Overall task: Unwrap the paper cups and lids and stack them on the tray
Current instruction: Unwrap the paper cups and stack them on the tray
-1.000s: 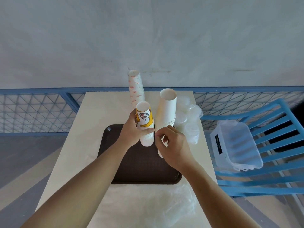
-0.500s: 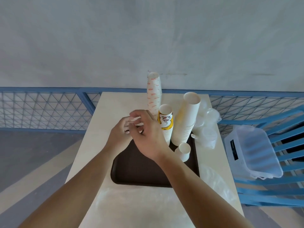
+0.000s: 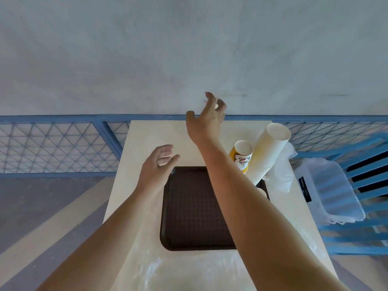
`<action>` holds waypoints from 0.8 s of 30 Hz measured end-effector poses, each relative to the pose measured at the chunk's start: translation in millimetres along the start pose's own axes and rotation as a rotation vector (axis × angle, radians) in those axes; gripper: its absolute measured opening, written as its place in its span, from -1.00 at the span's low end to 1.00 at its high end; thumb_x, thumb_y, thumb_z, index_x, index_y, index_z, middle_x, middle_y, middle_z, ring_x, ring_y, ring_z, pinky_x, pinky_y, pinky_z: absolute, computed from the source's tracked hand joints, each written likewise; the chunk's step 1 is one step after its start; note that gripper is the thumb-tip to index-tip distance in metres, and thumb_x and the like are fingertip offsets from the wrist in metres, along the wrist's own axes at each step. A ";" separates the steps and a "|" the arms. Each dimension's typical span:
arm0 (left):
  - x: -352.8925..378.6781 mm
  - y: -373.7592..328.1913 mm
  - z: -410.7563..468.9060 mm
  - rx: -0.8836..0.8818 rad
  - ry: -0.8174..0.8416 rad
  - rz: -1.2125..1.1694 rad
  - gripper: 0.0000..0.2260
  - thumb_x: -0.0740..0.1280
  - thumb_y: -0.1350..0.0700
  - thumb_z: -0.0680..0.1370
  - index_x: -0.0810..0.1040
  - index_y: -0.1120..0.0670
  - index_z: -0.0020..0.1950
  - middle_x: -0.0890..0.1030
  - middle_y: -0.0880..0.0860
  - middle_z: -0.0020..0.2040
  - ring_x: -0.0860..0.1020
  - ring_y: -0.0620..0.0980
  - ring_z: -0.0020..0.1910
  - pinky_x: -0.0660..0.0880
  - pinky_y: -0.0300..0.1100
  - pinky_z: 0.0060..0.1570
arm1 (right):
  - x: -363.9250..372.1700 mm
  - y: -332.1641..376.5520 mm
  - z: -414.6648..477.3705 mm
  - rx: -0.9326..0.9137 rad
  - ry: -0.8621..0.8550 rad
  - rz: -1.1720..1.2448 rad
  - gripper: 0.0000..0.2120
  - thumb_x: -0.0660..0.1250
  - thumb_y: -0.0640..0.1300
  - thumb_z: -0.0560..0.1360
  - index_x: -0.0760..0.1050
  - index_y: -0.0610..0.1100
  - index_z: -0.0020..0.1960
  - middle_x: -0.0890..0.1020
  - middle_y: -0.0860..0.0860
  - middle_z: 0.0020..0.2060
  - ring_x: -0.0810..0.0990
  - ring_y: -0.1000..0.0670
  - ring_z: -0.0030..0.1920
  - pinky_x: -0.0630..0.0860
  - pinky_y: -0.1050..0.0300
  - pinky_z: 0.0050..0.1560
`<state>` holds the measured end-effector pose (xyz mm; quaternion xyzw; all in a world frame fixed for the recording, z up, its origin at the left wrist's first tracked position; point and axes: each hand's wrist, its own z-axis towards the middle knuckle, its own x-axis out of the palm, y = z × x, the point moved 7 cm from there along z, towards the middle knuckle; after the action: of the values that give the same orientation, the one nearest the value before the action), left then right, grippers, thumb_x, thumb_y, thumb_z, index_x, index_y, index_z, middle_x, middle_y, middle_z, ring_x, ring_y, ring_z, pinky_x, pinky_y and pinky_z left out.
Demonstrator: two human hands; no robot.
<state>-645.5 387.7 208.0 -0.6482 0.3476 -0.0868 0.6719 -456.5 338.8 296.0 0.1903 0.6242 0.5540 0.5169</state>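
Way over on the left the blue mesh railing [image 3: 52, 148] is running along behind the cream table [image 3: 147, 137]. The left hand [image 3: 157, 166] is hovering just past the far-left corner of the brown tray [image 3: 189, 217], fingers relaxed and a little apart, holding nothing. Some crumpled clear wrap [image 3: 168, 269] is lying on the near end of the table, in front of the tray.

The right hand [image 3: 206, 120] is reaching up over the table's far edge with its fingers spread and slightly curved. Nothing is clearly in its grasp (a sliver of white is peeking between the fingers, can't tell what it is).

Right of that forearm, the yellow printed cups [image 3: 241, 158] are standing stacked around the tray's far-right corner, and the tall stack of plain white cups [image 3: 269, 150] is leaning right against them. Their bases are hiding behind the arm. A clear plastic bag [image 3: 281, 177] is sitting on the table just beside the stacks, contents too blurry to make out. Further right, a clear plastic bin [image 3: 329, 196] is resting on a blue chair [image 3: 369, 171].
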 end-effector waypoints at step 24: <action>-10.8 55.1 22.3 -0.044 0.104 0.126 -0.52 0.47 -0.20 0.54 0.45 -0.22 0.43 0.54 -0.17 0.33 0.58 -0.19 0.20 0.51 -0.27 0.15 | 36.8 -49.9 100.5 0.057 0.143 -0.346 -0.63 0.32 -0.12 0.62 0.26 -0.09 0.35 0.48 -0.14 0.08 0.52 -0.20 0.02 0.47 -0.01 -0.09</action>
<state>-659.0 419.9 158.7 -0.6342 0.4241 -0.0702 0.6426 -368.2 402.8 250.6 0.0547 0.6982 0.4513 0.5530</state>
